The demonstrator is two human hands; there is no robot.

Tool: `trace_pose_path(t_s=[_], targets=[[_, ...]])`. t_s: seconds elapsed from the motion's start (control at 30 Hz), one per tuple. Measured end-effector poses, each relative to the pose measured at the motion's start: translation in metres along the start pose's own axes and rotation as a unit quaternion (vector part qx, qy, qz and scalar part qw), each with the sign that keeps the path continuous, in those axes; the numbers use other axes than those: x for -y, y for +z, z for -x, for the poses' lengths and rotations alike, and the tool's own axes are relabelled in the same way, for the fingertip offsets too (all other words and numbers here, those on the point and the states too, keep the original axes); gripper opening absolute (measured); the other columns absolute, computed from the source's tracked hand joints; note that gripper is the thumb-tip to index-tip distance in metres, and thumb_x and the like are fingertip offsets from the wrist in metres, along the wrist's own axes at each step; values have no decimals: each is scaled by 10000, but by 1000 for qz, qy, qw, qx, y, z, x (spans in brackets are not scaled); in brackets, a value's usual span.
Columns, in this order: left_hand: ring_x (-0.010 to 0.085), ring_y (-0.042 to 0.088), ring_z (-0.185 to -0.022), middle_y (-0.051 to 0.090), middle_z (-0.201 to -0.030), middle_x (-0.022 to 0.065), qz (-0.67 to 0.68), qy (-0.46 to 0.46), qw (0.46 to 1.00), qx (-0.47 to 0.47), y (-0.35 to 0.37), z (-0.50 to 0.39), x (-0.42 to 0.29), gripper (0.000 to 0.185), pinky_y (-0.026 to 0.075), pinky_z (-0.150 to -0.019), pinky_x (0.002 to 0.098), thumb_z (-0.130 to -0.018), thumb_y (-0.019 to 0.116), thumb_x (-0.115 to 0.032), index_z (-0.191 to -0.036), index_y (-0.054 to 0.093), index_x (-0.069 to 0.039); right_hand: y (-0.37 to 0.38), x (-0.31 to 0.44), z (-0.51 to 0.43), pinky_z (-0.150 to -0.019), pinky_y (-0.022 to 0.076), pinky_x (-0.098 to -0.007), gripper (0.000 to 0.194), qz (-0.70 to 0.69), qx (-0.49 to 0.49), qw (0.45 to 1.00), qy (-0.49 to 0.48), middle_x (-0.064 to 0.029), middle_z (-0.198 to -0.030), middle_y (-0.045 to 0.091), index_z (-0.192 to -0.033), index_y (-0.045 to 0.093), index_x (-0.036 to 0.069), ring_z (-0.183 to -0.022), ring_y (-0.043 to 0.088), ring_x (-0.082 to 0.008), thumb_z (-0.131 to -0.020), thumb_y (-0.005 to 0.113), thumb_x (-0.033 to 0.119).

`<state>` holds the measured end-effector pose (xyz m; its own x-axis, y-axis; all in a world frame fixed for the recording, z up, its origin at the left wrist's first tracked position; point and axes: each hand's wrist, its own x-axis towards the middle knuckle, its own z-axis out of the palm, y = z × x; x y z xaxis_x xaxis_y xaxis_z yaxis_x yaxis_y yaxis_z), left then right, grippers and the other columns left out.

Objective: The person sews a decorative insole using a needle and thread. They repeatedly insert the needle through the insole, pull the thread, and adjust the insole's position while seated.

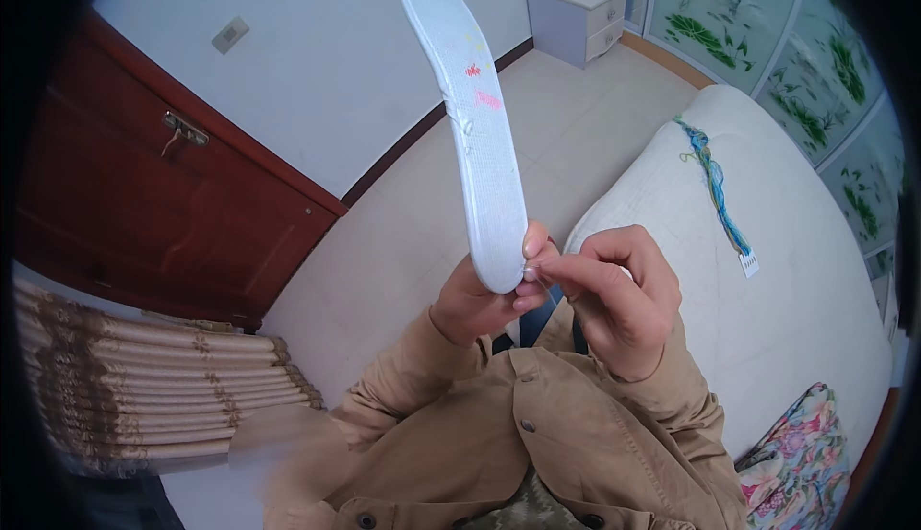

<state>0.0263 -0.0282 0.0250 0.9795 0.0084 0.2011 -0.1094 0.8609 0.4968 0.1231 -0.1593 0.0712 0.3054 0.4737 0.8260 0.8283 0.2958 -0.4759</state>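
A white shoe insole [486,163] stands nearly upright before me, its lower rounded end in my left hand [475,303]. Small red, pink and yellow stitched marks show on its upper half, and its left edge is puckered midway. My right hand [622,300] meets the insole's lower right edge, thumb and forefinger pinched together by the left fingertips. A fine pale thread [548,291] runs at this pinch; whether a needle is there is too small to tell.
On the white-covered bed [647,192] at the right lie a hank of blue and green thread [712,177] with a white card [749,264] and a floral cloth [799,451]. A dark red door [144,192], folded curtain [180,379] and white nightstand [575,15] stand around.
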Motion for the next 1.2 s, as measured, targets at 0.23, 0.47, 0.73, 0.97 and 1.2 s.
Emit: trace_pose_path(t_s=[0.23, 0.47, 0.73, 0.97, 1.2], targets=[[49, 412, -681, 440, -824, -18, -13, 4, 1000, -12, 2, 0, 0, 259, 381, -569, 180, -848, 608, -298, -939, 465, -102, -1, 0, 0, -446, 406, -247, 331, 13, -1, 1000, 0, -30, -686, 493, -837, 681, 56, -572, 528, -146, -514, 709, -13], [50, 426, -687, 451, -820, -15, -7, 4, 1000, 0, 2, -1, -1, 248, 386, -572, 185, -860, 593, -296, -937, 470, -94, 0, 0, 0, -436, 402, -245, 332, 14, -3, 1000, -3, -29, -682, 483, -833, 682, 58, -564, 522, -140, -511, 705, -19], [50, 427, -676, 456, -812, -15, -7, 5, 1000, -3, 2, -1, -2, 245, 385, -564, 185, -864, 585, -298, -929, 471, -92, -1, 0, -1, -429, 397, -244, 335, 20, 4, 1000, -10, -31, -682, 474, -832, 682, 58, -558, 515, -139, -509, 695, -32], [43, 424, -675, 457, -807, -18, -14, 6, 1000, 5, 2, -1, -2, 224, 377, -559, 180, -855, 592, -271, -921, 467, -97, 0, -1, 0, -425, 392, -247, 347, 19, 9, 1000, -12, -31, -681, 468, -842, 684, 61, -556, 505, -139, -509, 689, -35], [42, 418, -681, 454, -819, -20, -33, 11, 999, 9, 0, 0, -1, 214, 370, -565, 180, -853, 586, -251, -930, 457, -99, -3, -1, -2, -424, 393, -248, 350, 29, 24, 999, -27, -31, -682, 465, -844, 686, 69, -559, 502, -143, -509, 673, -31]])
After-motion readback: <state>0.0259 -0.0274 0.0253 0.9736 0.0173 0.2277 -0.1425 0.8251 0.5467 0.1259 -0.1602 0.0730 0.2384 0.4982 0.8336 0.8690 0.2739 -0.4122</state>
